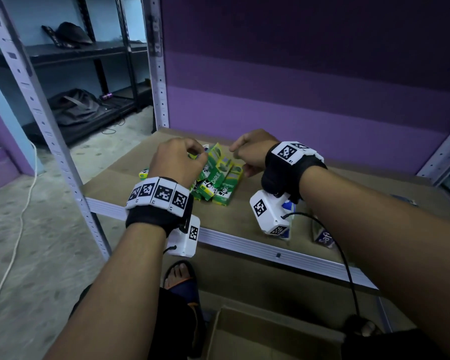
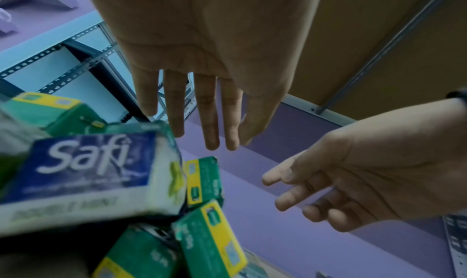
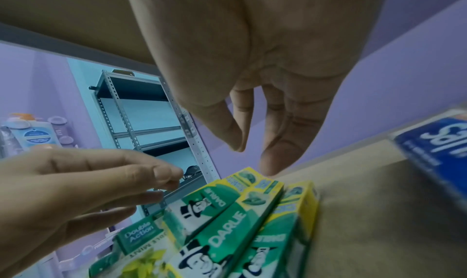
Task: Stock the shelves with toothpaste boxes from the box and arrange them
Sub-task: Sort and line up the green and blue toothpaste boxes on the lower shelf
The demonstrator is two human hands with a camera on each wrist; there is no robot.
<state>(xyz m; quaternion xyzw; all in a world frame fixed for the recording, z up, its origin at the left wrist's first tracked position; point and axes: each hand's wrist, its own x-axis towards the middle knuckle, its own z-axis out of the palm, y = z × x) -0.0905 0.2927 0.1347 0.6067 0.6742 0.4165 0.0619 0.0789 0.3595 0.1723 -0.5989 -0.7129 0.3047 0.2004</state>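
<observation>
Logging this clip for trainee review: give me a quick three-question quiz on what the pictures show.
1. True or false: the left hand grips a green Darlie box.
2. Where does the pile of green boxes lie? A) floor B) brown shelf board C) cardboard box
3. Fill in: the blue toothpaste boxes carry the brand name ____.

Key: 1 false, both it and the right hand hover empty; 2 B; 3 Safi.
</observation>
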